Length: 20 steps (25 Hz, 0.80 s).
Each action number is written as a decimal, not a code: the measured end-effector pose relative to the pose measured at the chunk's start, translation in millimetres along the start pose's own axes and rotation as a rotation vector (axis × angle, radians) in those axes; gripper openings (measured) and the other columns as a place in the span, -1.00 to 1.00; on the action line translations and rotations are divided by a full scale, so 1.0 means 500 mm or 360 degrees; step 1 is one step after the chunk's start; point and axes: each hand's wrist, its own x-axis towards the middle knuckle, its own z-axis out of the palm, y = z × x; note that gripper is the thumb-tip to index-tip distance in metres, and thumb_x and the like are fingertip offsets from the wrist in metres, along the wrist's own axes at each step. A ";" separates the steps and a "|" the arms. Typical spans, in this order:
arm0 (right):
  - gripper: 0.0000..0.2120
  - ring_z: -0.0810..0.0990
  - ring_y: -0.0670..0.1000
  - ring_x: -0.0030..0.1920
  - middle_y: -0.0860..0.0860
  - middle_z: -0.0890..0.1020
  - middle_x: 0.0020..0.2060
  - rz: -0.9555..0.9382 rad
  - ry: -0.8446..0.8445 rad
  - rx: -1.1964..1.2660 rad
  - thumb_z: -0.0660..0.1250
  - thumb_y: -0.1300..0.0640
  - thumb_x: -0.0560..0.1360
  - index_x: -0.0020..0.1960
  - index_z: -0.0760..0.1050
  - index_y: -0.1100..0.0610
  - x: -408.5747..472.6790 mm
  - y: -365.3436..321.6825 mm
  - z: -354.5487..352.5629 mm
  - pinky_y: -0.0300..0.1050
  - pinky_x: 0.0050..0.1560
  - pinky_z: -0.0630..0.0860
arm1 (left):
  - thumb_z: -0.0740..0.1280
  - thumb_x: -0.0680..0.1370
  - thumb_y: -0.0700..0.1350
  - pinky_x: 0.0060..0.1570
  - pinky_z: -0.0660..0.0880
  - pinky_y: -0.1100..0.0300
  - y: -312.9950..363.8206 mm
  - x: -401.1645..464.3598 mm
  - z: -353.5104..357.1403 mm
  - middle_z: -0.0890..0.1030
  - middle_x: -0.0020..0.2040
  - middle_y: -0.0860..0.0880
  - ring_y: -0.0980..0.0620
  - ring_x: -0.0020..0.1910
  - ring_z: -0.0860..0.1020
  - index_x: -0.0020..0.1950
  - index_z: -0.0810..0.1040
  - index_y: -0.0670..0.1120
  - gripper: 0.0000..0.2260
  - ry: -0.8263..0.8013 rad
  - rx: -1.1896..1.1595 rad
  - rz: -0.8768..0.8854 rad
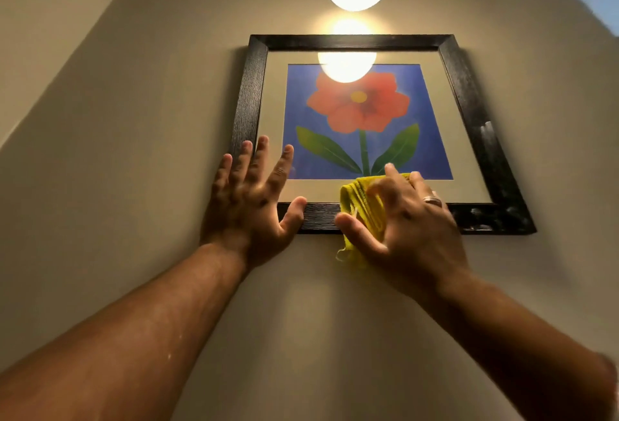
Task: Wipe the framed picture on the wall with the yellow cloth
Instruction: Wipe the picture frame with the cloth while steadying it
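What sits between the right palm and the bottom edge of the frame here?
The yellow cloth, bunched under the right hand, lies between the palm and the black frame. A loose end hangs below the frame. The head view shows it.

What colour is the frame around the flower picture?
Black, with pale dusty smudges on the frame near its lower right corner; seen in the head view.

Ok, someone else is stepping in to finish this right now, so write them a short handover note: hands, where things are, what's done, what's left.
Left hand: open, flat on the lower-left corner of the framed picture, steadying it.
Right hand: gripping the yellow cloth, pressed at the bottom edge, over the lower mat and bottom frame rail.
Done: cannot tell how much is wiped.
Left: pale smudges show on the right rail and lower-right corner; do those, then the glass and top rail.
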 end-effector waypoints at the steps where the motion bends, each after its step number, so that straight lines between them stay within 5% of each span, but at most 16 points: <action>1: -0.45 0.16 0.25 0.50 0.05 0.26 0.51 0.0065 0.0035 -0.0021 0.11 -0.32 0.44 0.37 0.25 -0.12 0.001 -0.021 0.016 0.26 0.42 0.18 | 0.00 0.48 0.28 0.55 -0.07 -0.12 -0.001 -0.001 0.002 0.03 0.62 -0.15 -0.17 0.59 0.02 0.58 -0.03 0.13 -0.31 0.0028 -0.0008 -0.0012; 3: -0.38 0.11 0.23 0.52 0.04 0.20 0.53 0.0015 0.0068 -0.0124 0.12 -0.18 0.47 0.50 0.11 -0.10 -0.016 -0.034 0.048 0.25 0.47 0.11 | -0.01 0.46 0.28 0.55 -0.07 -0.12 -0.002 -0.002 0.005 0.03 0.62 -0.16 -0.18 0.59 0.02 0.58 -0.02 0.12 -0.30 0.0049 -0.0002 -0.0022; 6: -0.38 0.19 0.26 0.49 0.10 0.26 0.50 -0.0122 0.0197 -0.0302 0.11 -0.08 0.45 0.49 0.21 0.02 -0.059 0.067 0.039 0.28 0.44 0.23 | -0.04 0.46 0.29 0.55 -0.04 -0.14 0.002 0.001 0.007 0.07 0.61 -0.18 -0.20 0.58 0.06 0.58 -0.01 0.11 -0.30 0.0042 0.0031 -0.0002; 11: -0.39 0.22 0.32 0.45 0.19 0.29 0.48 0.0691 0.0351 -0.0271 -0.03 -0.12 0.48 0.48 0.24 0.09 -0.052 0.186 -0.032 0.23 0.44 0.20 | -0.05 0.47 0.28 0.54 -0.01 -0.17 0.006 0.000 0.002 0.12 0.60 -0.19 -0.21 0.57 0.11 0.58 0.03 0.11 -0.31 0.0022 0.0046 0.0001; 17: -0.46 0.20 0.16 0.51 0.04 0.31 0.48 -0.0368 0.0006 -0.0205 0.14 -0.10 0.52 0.48 0.24 -0.03 -0.045 -0.019 0.050 0.15 0.50 0.13 | -0.05 0.48 0.26 0.53 0.03 -0.19 0.006 -0.004 -0.007 0.16 0.59 -0.20 -0.22 0.56 0.14 0.58 0.05 0.08 -0.32 0.0002 0.0080 -0.0004; 20: -0.41 0.24 0.16 0.49 0.04 0.33 0.48 -0.0264 -0.0017 -0.0247 0.09 -0.11 0.45 0.46 0.27 -0.03 -0.040 0.120 -0.005 0.17 0.46 0.23 | -0.06 0.48 0.26 0.53 0.03 -0.19 0.010 -0.003 -0.010 0.17 0.59 -0.21 -0.23 0.55 0.15 0.58 0.06 0.09 -0.33 -0.0026 0.0080 -0.0003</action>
